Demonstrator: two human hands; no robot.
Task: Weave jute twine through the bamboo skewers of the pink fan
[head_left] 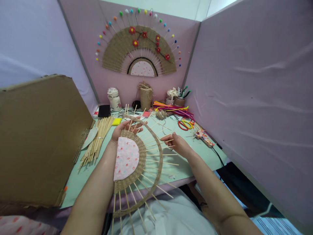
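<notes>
My left hand (pixel 127 126) grips the upper end of a half-round woven fan (pixel 141 153), its fingers spread behind the thin sticks. The fan has a pink spotted half-disc (pixel 126 158), a woven twine band around it, and bare sticks fanning outward. A second narrow twine band (pixel 160 160) crosses the sticks farther out. My right hand (pixel 177 143) is at the stick tips on the right side, thumb and fingers pinched together. What lies between those fingertips is too small to make out. The fan's lower end hangs over my lap.
A bundle of sticks (pixel 99 140) lies left, beside a large cardboard sheet (pixel 39 140). Scissors (pixel 186 125), a twine ball (pixel 161 114), pipe cleaners (pixel 176 110) and a corded glue gun (pixel 204 137) lie right. A finished fan (pixel 117 49) hangs on the back wall.
</notes>
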